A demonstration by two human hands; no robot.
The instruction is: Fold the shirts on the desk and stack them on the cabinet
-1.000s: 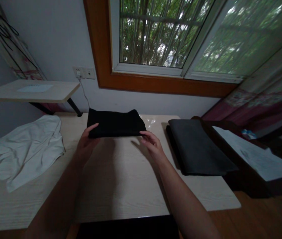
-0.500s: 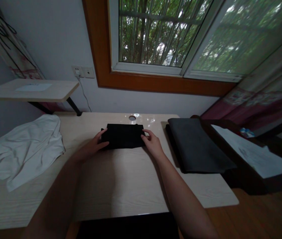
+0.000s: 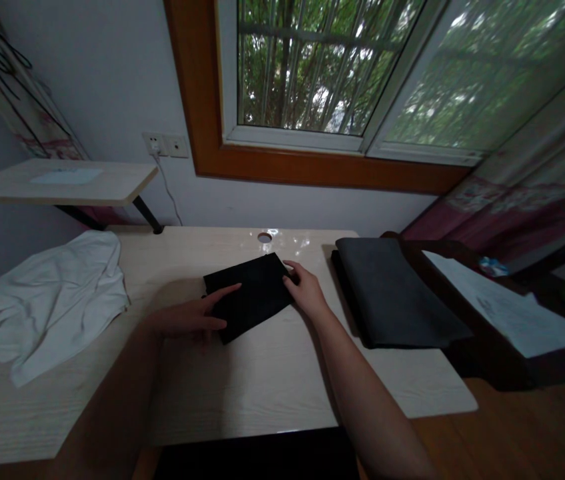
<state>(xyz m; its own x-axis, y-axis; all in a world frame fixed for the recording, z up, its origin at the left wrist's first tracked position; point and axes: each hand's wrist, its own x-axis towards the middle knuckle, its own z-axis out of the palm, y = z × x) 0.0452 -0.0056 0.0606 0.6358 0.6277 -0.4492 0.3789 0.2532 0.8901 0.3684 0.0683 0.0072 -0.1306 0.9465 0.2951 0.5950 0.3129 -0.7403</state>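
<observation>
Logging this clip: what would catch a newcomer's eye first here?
A folded black cloth lies skewed mid-table, the left hand flat on its near-left edge and the right hand at its right edge. A crumpled white cloth sprawls at the table's left, a dark folded stack at its right.

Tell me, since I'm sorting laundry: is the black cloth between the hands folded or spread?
Folded: the black cloth is a small, compact rectangle.

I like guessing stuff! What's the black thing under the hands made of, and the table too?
The black folded piece looks like soft matte cloth: it lies flat, folded, with limp edges. The table looks like pale wood or a wood-look laminate: faint grain lines show, and its far edge shines glossy by the window.
</observation>
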